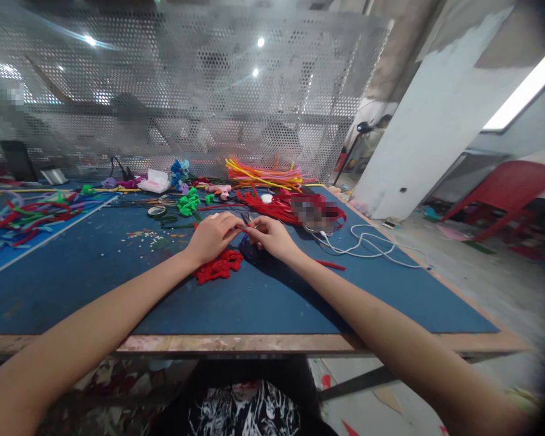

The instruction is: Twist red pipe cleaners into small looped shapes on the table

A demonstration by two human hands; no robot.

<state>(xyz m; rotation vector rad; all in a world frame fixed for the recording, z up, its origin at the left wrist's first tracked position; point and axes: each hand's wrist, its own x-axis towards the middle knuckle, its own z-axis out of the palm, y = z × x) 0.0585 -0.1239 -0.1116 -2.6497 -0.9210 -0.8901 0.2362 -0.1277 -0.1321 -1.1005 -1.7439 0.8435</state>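
Observation:
Over the middle of the blue mat, my left hand [215, 235] and my right hand [272, 237] meet at the fingertips. Both pinch a short red pipe cleaner [244, 229], mostly covered by the fingers. Beneath my right hand lies a dark blue handled tool [251, 249], perhaps scissors; the hand hides much of it. A pile of bent red pipe cleaner pieces [218, 268] rests beside my left wrist. To the right of my right wrist, a single red pipe cleaner [330, 265] lies on the mat.
Behind my hands is a bundle of red pipe cleaners [272, 209], with orange and yellow ones [263, 173] farther back. Green shapes [189, 203], a tape roll [157, 211] and white beads [154, 238] sit left. A white cable [367, 245] loops at right. Perforated metal [209, 91] stands behind.

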